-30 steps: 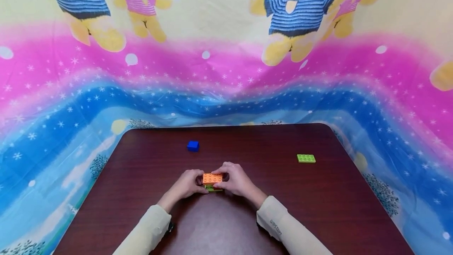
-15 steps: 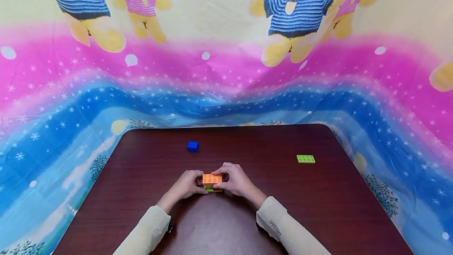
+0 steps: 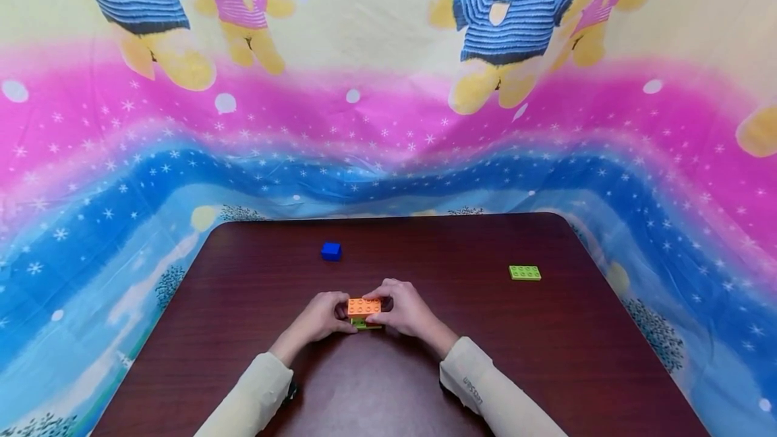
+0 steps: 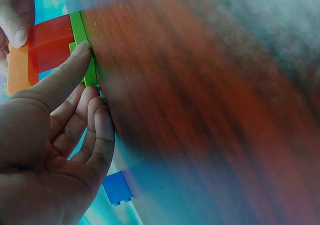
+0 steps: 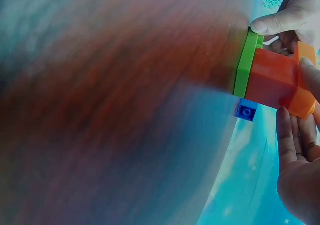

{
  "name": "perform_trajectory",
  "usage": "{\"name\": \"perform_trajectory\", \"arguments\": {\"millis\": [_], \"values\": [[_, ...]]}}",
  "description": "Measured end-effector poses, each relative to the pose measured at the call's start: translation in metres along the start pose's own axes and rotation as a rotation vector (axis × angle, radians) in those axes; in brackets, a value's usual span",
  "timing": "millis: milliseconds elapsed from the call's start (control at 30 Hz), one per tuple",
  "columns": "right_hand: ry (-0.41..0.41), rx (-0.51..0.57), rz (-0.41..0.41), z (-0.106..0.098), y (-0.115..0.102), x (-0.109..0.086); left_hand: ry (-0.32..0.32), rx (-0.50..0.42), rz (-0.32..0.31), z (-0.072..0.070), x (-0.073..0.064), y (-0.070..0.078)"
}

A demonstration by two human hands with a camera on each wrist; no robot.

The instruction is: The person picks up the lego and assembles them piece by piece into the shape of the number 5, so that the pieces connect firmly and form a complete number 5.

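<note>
In the head view a small stack of toy bricks stands at mid-table between the two hands. Its base is a flat green plate (image 5: 244, 67), with a red brick (image 5: 272, 77) on it and an orange brick (image 3: 364, 307) on top, jutting past the red one. My left hand (image 3: 322, 317) pinches the end of the green plate low down, thumb against its near edge in the left wrist view. My right hand (image 3: 405, 310) holds the orange brick between thumb and fingers. Parts of the red brick are hidden in the head view.
A blue brick (image 3: 330, 251) lies behind the stack, toward the back of the dark brown table (image 3: 255, 282). Far to the right lies a second flat green plate (image 3: 525, 272). Behind the table hangs a printed cloth (image 3: 388, 120) with bears.
</note>
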State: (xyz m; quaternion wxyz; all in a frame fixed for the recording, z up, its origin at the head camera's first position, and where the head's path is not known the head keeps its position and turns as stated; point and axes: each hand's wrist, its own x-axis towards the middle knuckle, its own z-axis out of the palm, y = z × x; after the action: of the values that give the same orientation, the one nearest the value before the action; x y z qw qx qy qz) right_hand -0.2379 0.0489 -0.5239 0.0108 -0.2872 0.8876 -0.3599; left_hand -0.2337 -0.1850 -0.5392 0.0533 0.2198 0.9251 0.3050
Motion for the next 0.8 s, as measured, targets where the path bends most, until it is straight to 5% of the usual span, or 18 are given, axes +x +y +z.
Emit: {"name": "perform_trajectory", "arguments": {"millis": [567, 800], "values": [[-0.017, 0.035, 0.021, -0.001, 0.0, 0.0, -0.055, -0.04, 0.031, -0.011, 0.001, -0.008], [-0.014, 0.017, 0.01, -0.001, 0.001, 0.0, 0.045, -0.086, -0.036, -0.034, 0.013, -0.022]]}}
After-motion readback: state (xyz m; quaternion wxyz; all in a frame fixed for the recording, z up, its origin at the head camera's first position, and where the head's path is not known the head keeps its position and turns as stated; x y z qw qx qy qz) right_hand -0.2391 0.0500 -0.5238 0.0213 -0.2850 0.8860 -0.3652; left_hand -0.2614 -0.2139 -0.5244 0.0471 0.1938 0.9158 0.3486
